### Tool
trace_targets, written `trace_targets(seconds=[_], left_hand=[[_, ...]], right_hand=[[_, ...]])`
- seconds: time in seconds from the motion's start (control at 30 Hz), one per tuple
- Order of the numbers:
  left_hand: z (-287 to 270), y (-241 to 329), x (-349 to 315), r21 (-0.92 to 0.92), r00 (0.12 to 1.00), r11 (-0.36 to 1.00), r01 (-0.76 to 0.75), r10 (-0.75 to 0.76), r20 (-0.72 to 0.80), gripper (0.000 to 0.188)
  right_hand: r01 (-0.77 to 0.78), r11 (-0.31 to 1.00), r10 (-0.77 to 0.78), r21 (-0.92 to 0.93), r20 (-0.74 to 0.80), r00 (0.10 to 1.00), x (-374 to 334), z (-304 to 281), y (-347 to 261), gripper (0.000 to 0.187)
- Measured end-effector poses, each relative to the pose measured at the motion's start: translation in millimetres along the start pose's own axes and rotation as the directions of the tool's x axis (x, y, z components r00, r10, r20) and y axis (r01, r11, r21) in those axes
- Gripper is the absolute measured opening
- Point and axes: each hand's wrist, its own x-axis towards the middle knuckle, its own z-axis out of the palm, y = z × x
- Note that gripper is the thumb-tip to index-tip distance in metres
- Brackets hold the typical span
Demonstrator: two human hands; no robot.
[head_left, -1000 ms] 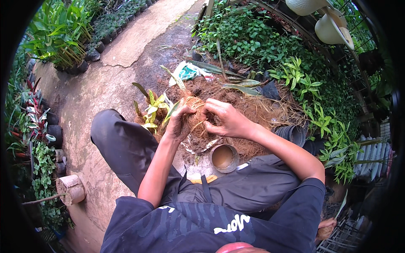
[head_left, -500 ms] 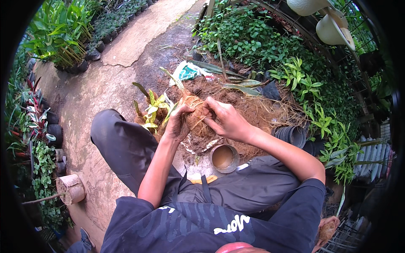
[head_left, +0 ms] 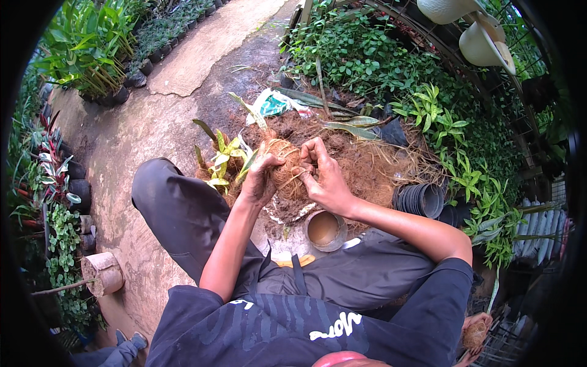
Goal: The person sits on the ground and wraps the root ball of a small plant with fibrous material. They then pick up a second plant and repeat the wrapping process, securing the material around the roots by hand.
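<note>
A ball of brown coconut fibre point(head_left: 282, 160), wound with thin string, is in front of me, with a striped snake plant leaf point(head_left: 251, 112) standing out of its far end. My left hand point(head_left: 260, 179) grips the ball from its left side, thumb on top. At the right side of the ball, my right hand point(head_left: 330, 183) has its thumb and forefinger pinched together on what looks like the string. Its other fingers are curled. The underside of the ball is hidden. Just left of it stand yellow-green leafy plants point(head_left: 225, 156) in similar fibre balls.
A container of brown water point(head_left: 324, 230) stands before my lap. Loose coconut fibre point(head_left: 367, 168) lies beyond my hands, by a white-and-green plastic bag point(head_left: 273, 103). Stacked black pots point(head_left: 420, 200) lie to the right. Another person's hand point(head_left: 476, 342) holds a fibre ball at lower right.
My right hand has shifted slightly and its fingers have turned upward beside the ball. My left hand keeps its grip. At lower left, another person's legs and feet show more.
</note>
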Motion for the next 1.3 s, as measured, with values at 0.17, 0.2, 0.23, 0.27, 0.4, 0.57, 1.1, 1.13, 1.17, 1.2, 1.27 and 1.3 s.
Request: trace_targets(seconds=[0.17,0.2,0.23,0.27,0.4,0.57,1.1,1.13,1.17,1.2,1.27,1.3], left_hand=[[4,0,-2,0.001,0.999,1.000,-0.014,0.014,0.033,0.064],[3,1,-2,-0.003,0.999,1.000,-0.007,0.007,0.035,0.067],[3,1,-2,-0.008,0.999,1.000,0.000,0.000,0.036,0.070],[3,1,-2,-0.001,0.999,1.000,-0.003,0.003,0.033,0.069],[3,0,-3,0.026,0.999,1.000,-0.015,0.014,0.031,0.069],[2,1,-4,0.022,0.999,0.999,0.034,-0.034,0.029,0.069],[-3,-7,-4,0.115,0.992,0.989,-0.090,0.079,0.094,0.065],[-5,-7,-4,0.093,0.993,0.991,-0.095,0.088,0.083,0.063],[-7,-7,-3,0.127,0.996,0.989,-0.073,0.066,0.065,0.068],[-9,-5,-2,0.161,0.998,0.986,-0.051,0.044,0.045,0.074],[-12,-3,-3,0.203,1.000,0.979,-0.027,0.023,0.021,0.079],[-11,-2,-4,0.180,0.999,0.983,-0.047,0.042,0.030,0.073]], right_hand=[[-0.010,0.985,0.026,0.175,-0.091,0.995,-1,7,-1,0.029],[-0.005,0.984,0.023,0.178,-0.097,0.995,-1,7,-2,0.028],[0.005,0.989,0.010,0.147,-0.103,0.995,-1,8,-1,0.026],[0.016,0.993,-0.003,0.116,-0.109,0.994,-1,8,0,0.024],[-0.020,0.996,0.031,0.088,-0.129,0.991,-2,9,-2,0.018],[0.072,0.996,-0.062,0.052,-0.182,0.981,-2,13,0,0.017],[-0.008,0.994,0.028,0.112,-0.178,0.984,0,11,2,0.019],[0.029,0.998,-0.019,0.063,-0.156,0.988,0,10,0,0.017],[0.068,0.998,-0.065,0.014,-0.132,0.989,0,7,0,0.016],[0.107,0.994,-0.110,-0.034,-0.106,0.988,1,4,-2,0.015],[0.096,0.995,-0.096,0.001,-0.016,0.995,1,-3,-10,0.017],[0.089,0.996,-0.090,0.019,0.030,0.996,1,-7,-13,0.018]])
